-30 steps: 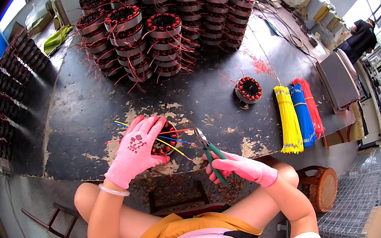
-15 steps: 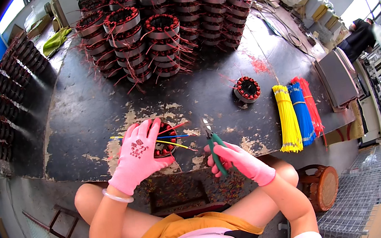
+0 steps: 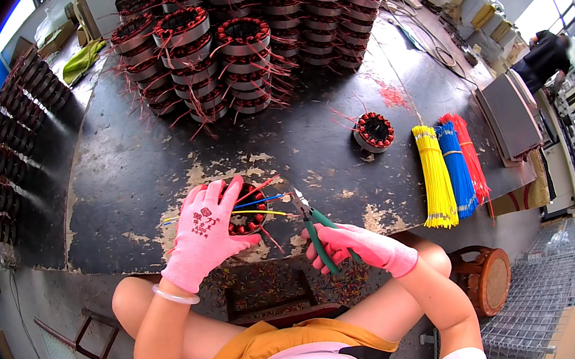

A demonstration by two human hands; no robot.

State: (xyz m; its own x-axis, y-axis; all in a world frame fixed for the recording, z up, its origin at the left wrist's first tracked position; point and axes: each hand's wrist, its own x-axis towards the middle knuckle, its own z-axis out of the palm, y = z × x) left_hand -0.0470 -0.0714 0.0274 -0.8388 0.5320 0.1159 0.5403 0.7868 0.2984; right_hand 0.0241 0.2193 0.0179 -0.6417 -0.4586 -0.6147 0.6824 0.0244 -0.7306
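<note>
My left hand (image 3: 209,228), in a pink glove, lies over a small ring-shaped motor stator (image 3: 249,226) with red windings, thumb along its near side, pinning it to the table. Part of the stator is hidden under the palm. A yellow wire (image 3: 271,212) and a blue wire (image 3: 266,200) cross it and stick out to the right; thin red leads show too. My right hand (image 3: 366,247), gloved alike, is closed round green-handled wire cutters (image 3: 322,249). Their jaws, slightly parted, are at the wires' right ends; whether they touch them I cannot tell.
Another stator (image 3: 373,132) sits farther right on the dark worn table (image 3: 148,153). Beside it lie bundles of yellow wires (image 3: 435,179), blue wires (image 3: 456,166) and red wires (image 3: 469,153). Tall stator stacks (image 3: 246,59) stand at the back, and more line the left. A person (image 3: 542,61) is far right.
The cutters have moved left and slightly down to the wire ends, and their handles have spread wider. My left hand stays on the stator, while the yellow and blue wires have shifted slightly upward.
</note>
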